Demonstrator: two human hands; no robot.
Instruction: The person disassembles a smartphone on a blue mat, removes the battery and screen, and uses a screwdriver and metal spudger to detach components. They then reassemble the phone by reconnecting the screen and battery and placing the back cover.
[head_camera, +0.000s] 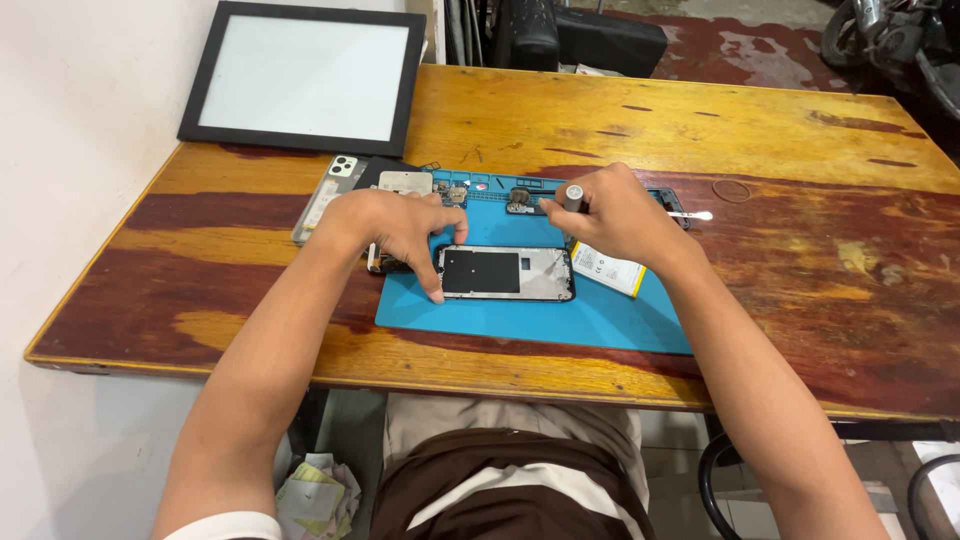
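Note:
An opened phone frame (505, 273) with a dark inner plate lies on a blue work mat (540, 315). My left hand (400, 225) rests at the frame's left end, fingers pressing its edge. My right hand (615, 212) hovers over the frame's right end, fingers closed on a small screwdriver with a grey cap (574, 196). A white phone battery (608, 268) lies just right of the frame, partly under my right hand.
A black-framed white panel (305, 78) lies at the back left of the wooden table (800, 300). A phone back cover (330, 195) sits left of the mat. Small parts fill the mat's top tray (480, 185); a metal tool (690, 215) lies at right.

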